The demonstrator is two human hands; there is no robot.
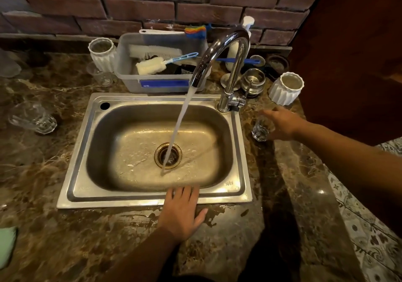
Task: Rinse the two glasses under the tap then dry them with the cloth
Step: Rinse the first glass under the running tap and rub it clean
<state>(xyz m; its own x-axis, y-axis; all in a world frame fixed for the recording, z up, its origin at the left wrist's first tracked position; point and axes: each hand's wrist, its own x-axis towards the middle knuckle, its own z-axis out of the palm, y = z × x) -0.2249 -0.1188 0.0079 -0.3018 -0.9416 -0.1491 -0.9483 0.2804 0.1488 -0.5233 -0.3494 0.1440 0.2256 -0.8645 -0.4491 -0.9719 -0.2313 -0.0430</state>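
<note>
Right hand (280, 125) is hovering open with fingers spread, not gripping anything yet. The small glass (260, 132) is standing upright just beside it on the sink side, so that hand's nearer. Left hand (182, 212) is lying flat on the sink rim (139, 201). The other glass (32, 121) is sitting well apart, left of the sink.

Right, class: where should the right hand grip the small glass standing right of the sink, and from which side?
Round the side wall of the small glass, coming from its right, where the right hand is. It stands upright and narrow, so a wrap-around hold should suit.
</note>
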